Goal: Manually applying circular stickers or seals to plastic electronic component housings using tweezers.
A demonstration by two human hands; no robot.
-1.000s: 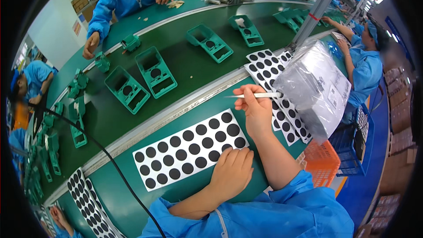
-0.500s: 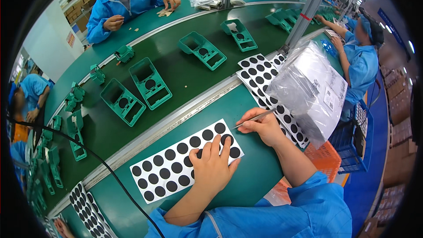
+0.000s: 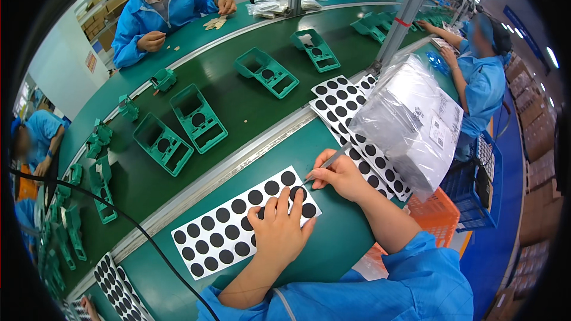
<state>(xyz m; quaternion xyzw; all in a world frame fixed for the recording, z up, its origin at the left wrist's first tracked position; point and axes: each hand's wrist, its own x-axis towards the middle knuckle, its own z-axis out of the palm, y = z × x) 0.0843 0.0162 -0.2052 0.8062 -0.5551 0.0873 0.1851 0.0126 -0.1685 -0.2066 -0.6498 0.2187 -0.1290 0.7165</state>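
A white sheet of round black stickers [image 3: 217, 239] lies on the green worktop in front of me. My left hand [image 3: 278, 232] rests palm down on the right part of the sheet. Its fingers are spread and cover some of the dots. In my right hand [image 3: 342, 177] is a pair of slim metal tweezers [image 3: 338, 154], pinched between thumb and fingers. The tweezers' tip points down-left at the sheet's right edge, beside a dot close to my left fingertips. Whether the tip touches that dot I cannot tell.
Beyond a metal rail, a green conveyor carries green plastic housings [image 3: 198, 119]. More sticker sheets [image 3: 339, 104] lie at the right, partly under a clear plastic bag [image 3: 416, 122]. A metal post [image 3: 404, 18] rises behind them. A black cable [image 3: 143, 223] crosses the left. Co-workers sit around the belt.
My right hand has brought the tweezers' tip left and slightly down to the sheet's right edge. My left hand stays on the sheet. The whole view has shifted slightly.
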